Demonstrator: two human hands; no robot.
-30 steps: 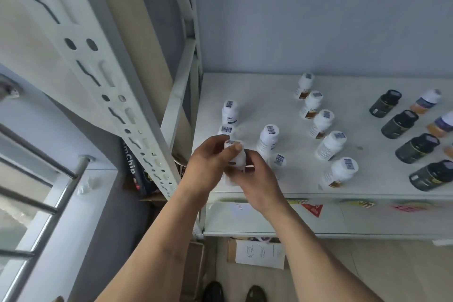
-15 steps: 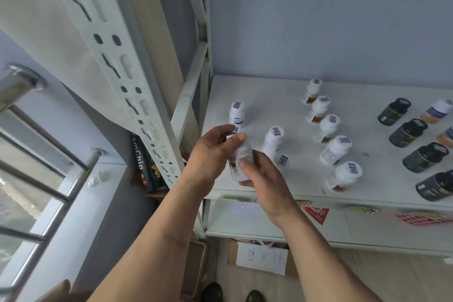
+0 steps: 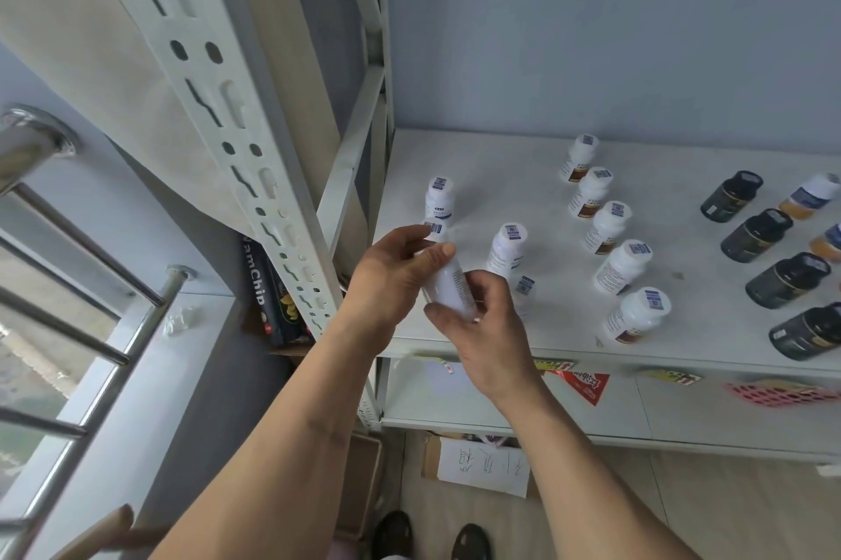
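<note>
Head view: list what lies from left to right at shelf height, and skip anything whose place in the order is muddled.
Steel railing → perforated white upright → dark box lettered "Chip" → held white bottle → white bottle standing just right of it → diagonal row of five white bottles → dark bottles.

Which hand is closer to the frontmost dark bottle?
Right. Both hands hold the white bottle; the right hand is left of the dark bottle, the left hand farther left.

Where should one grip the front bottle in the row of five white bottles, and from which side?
Take the front bottle round its body, from the front: it stands upright, that side is free, and the next bottle stands close behind.
</note>
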